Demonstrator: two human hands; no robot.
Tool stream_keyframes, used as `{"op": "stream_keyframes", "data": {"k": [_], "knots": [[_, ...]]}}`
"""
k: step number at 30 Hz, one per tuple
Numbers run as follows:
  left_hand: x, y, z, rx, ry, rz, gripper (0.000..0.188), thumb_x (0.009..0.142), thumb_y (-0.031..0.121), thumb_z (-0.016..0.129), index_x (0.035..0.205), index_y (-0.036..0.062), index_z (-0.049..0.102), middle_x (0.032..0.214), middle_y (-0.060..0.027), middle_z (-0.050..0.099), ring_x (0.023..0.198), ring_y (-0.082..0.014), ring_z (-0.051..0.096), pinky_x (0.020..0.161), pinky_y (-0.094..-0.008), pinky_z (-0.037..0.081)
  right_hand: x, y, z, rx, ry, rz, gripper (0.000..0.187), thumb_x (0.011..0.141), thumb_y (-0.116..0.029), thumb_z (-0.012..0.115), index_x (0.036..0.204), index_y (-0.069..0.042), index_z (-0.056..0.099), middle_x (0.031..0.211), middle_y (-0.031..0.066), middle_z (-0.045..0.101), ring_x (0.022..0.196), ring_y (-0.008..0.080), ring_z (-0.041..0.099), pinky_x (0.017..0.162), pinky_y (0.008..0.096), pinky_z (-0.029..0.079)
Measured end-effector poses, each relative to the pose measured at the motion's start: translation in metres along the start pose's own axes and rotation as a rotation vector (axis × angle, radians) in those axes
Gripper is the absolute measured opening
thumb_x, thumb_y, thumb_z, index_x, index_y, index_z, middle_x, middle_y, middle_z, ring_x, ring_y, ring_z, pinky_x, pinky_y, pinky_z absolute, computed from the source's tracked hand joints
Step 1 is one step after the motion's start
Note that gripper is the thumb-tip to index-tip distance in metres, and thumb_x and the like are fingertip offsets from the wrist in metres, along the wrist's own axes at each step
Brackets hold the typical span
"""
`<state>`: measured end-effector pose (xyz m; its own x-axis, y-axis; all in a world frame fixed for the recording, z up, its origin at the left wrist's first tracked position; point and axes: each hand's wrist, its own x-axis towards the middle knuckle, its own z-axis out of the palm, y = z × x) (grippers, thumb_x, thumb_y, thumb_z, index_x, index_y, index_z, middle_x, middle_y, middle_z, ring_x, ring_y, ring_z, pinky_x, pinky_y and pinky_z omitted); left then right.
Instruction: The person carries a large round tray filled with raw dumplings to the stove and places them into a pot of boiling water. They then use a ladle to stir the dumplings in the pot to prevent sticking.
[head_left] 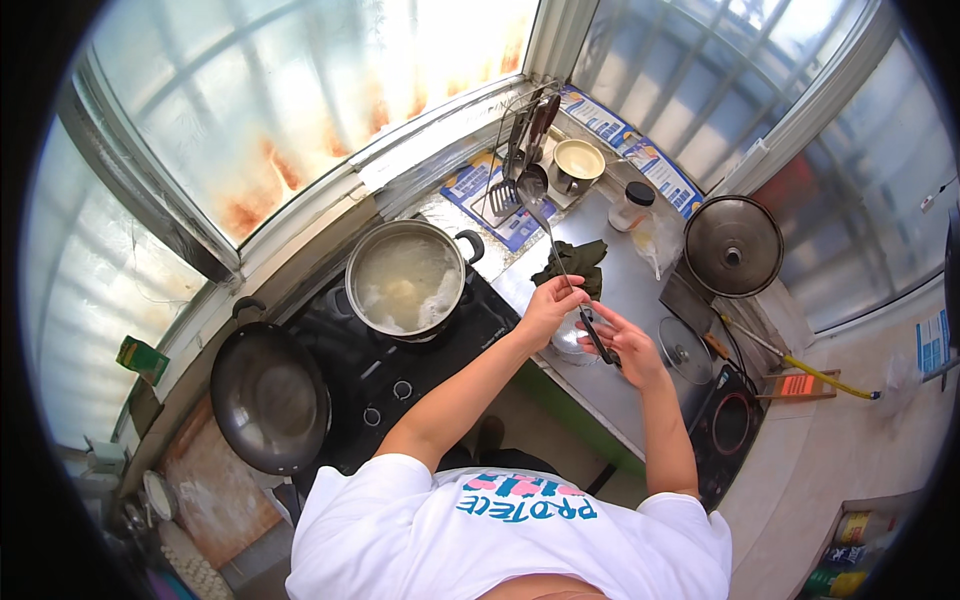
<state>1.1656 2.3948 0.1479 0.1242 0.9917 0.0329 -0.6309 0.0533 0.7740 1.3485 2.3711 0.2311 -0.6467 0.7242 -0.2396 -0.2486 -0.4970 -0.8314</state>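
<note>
Left hand: the left hand (551, 305) reaches over the metal counter (625, 285), fingers curled together on the rim of a small clear glass bowl (570, 340); its thumb and fingertips sit at the bowl's upper left edge
Right hand: the right hand (628, 345) is closed on the dark handle of a long ladle (560, 255); the handle end shows between its fingers, just right of the bowl
Ladle: it runs up and to the left from the right hand, its thin shaft crossing above the left hand's fingers, its round scoop up near the utensil rack (520, 150); whether the scoop rests on anything I cannot tell
Glass bowl: on the counter between the two hands, touching the left, just beside the right; its contents cannot be made out
Green cloth: a crumpled dark green cloth (575, 262) lies on the counter just behind the left hand
Stove: a steel pot (405, 280) of pale cloudy liquid stands on the black stove (400, 370), left of the hands; a dark wok (268, 398) sits further left
Counter back: a metal cup (578, 163), a jar with a dark lid (632, 205), a large dark pot lid (733, 246) and a small glass lid (686, 350) near the right hand
</note>
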Motion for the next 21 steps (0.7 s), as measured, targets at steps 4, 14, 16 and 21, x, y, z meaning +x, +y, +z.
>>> {"op": "stream_keyframes", "data": {"k": [4,14,16,21], "knots": [[-0.020,0.016,-0.005,-0.032,0.057,-0.010,0.031,0.093,0.017,0.061,0.119,0.0021,0.052,0.096,-0.0038,0.065,0.090,-0.0085,0.059,0.081,-0.0241,0.045,-0.019,-0.003,0.014,-0.010,-0.180,-0.075,0.081,0.078,0.005,0.056,0.150,-0.004,0.019,0.128,0.0205,0.050,0.114,0.0293,0.055,0.096,0.0362,0.047],[-0.065,0.006,-0.013,-0.083,0.104,0.153,0.028,0.093,0.003,0.055,0.121,-0.0009,0.050,0.105,-0.0067,0.065,0.104,-0.0138,0.059,0.098,-0.0300,0.042,0.005,0.004,0.049,-1.398,0.078,-0.039,0.081,0.080,-0.004,0.066,0.148,-0.024,0.027,0.097,0.0109,0.064,0.076,0.0257,0.063,0.069,0.0359,0.051],[-0.070,0.010,-0.018,-0.070,0.109,0.163,0.029,0.093,0.004,0.055,0.121,-0.0005,0.050,0.107,-0.0074,0.064,0.105,-0.0138,0.058,0.097,-0.0301,0.042,0.008,0.011,0.065,-1.630,0.126,-0.223,0.078,0.079,-0.007,0.068,0.145,-0.027,0.033,0.094,0.0122,0.064,0.073,0.0278,0.062,0.066,0.0373,0.051],[-0.087,0.029,-0.019,-0.062,0.138,0.135,0.033,0.095,0.006,0.054,0.127,0.0002,0.047,0.116,-0.0087,0.061,0.105,-0.0122,0.057,0.092,-0.0279,0.043,0.018,0.018,0.083,-1.791,0.120,-0.431,0.069,0.078,-0.011,0.069,0.138,-0.032,0.044,0.087,0.0087,0.062,0.069,0.0298,0.062,0.060,0.0412,0.050]]}}
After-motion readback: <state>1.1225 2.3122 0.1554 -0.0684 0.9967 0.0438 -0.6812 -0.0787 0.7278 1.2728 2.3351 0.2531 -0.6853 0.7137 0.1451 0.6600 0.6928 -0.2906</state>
